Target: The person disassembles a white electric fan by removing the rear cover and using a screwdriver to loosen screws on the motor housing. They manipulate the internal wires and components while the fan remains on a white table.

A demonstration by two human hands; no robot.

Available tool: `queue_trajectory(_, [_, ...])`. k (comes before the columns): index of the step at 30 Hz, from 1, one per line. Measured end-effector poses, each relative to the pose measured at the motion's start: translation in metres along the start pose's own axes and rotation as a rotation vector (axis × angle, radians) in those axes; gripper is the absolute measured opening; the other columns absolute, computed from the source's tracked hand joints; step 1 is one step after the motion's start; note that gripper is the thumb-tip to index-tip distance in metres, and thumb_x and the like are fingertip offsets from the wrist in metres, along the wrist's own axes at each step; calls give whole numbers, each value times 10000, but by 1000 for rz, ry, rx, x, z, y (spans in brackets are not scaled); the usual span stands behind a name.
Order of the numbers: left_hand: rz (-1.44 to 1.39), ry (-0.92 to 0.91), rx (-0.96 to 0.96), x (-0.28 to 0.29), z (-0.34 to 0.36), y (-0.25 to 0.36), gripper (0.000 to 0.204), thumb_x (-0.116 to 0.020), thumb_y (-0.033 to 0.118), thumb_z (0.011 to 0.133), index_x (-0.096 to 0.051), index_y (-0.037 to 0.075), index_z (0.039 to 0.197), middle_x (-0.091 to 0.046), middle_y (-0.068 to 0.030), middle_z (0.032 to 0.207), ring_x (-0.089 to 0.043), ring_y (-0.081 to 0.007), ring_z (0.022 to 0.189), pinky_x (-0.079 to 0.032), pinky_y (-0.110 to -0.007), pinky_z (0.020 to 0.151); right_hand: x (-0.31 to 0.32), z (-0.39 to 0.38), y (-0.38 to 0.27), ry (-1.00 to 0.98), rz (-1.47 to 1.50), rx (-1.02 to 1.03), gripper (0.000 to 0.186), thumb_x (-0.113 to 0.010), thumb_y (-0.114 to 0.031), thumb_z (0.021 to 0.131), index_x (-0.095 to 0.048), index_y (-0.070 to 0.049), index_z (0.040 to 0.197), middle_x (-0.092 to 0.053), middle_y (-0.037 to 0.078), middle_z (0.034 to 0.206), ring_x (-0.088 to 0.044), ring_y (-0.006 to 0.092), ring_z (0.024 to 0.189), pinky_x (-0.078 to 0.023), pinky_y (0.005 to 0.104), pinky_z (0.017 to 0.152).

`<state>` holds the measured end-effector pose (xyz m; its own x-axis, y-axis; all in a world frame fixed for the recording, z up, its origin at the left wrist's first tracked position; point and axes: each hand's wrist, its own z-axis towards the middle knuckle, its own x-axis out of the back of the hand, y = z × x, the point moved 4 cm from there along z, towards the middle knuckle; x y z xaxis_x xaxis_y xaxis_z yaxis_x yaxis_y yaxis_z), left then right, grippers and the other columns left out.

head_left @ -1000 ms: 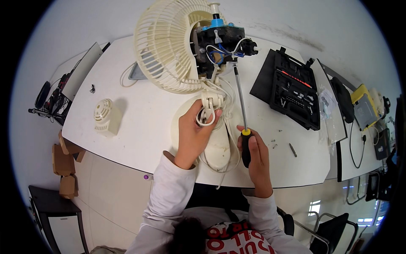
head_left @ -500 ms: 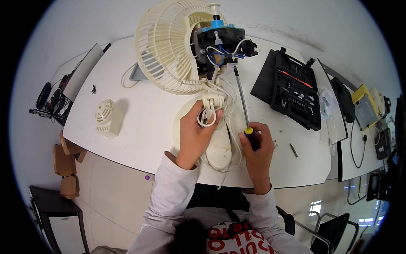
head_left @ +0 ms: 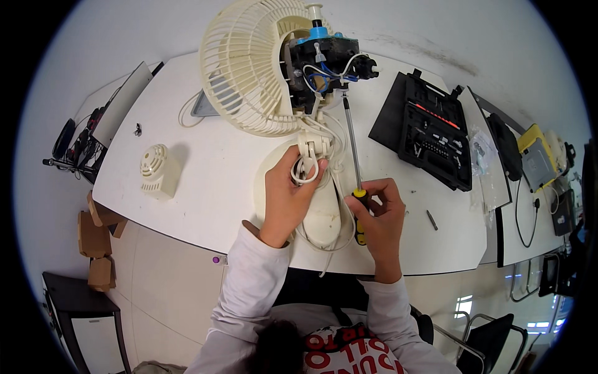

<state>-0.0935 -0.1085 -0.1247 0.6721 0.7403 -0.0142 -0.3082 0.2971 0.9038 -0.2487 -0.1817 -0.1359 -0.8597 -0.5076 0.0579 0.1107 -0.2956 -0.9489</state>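
A cream electric fan (head_left: 249, 75) stands on the table with the black motor (head_left: 330, 65) behind its grille uncovered, blue and white wires showing. My left hand (head_left: 288, 199) is closed around the fan's neck, its thumb by a loop of the white cord. In my right hand (head_left: 381, 215) is a long screwdriver (head_left: 352, 143) with a yellow and black handle, pinched between thumb and fingers. The screwdriver's tip points away from me and meets the underside of the motor near a white fitting; the exact contact is too small to tell. Cord coils hang beside the neck.
At the left stands the fan's cream motor cover (head_left: 159, 171). An open black tool case (head_left: 436, 131) lies at the right, with a small dark bit (head_left: 431, 220) and tiny screws nearer me. A grey tray (head_left: 204, 105) sits partly behind the grille.
The screwdriver's handle has shifted slightly left and turned upright, showing more of its lower end. My right fingers have changed their hold on it. My left hand stays on the neck.
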Motion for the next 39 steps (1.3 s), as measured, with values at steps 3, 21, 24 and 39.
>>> queue_trajectory(3, [47,-7,-16,0,0,3,206,-689,102,833,-612,-10,988,-656,-95,792,-550,-109,695,-449,-233,663,-6,-2,-3,47,0,-41,274,-743,-89,792,-545,-43,975,-545,25,893,-546,91,766,-491,234,641])
queue_trajectory(21, [649,142,-319,19,-20,86,417,-763,147,657,-627,92,1047,-514,-53,845,-485,-215,819,-419,-329,703,-2,-6,-9,27,-154,140,220,-623,-86,888,-616,-14,1096,-632,98,874,-615,173,735,-479,260,681])
queue_trajectory(24, [637,139,-392,15,-11,92,357,-755,136,686,-642,87,1021,-510,-39,798,-484,-184,769,-400,-300,645,-3,-7,-11,127,-155,161,249,-721,-61,800,-652,-30,1037,-618,81,853,-602,165,709,-463,244,636])
queue_trajectory(39, [790,356,-297,-27,37,99,123,-738,233,789,-707,132,850,-444,26,493,-411,-103,441,-303,-261,448,-5,-3,-12,198,-266,122,269,-733,-107,784,-639,-71,1033,-547,81,912,-557,191,725,-451,299,690])
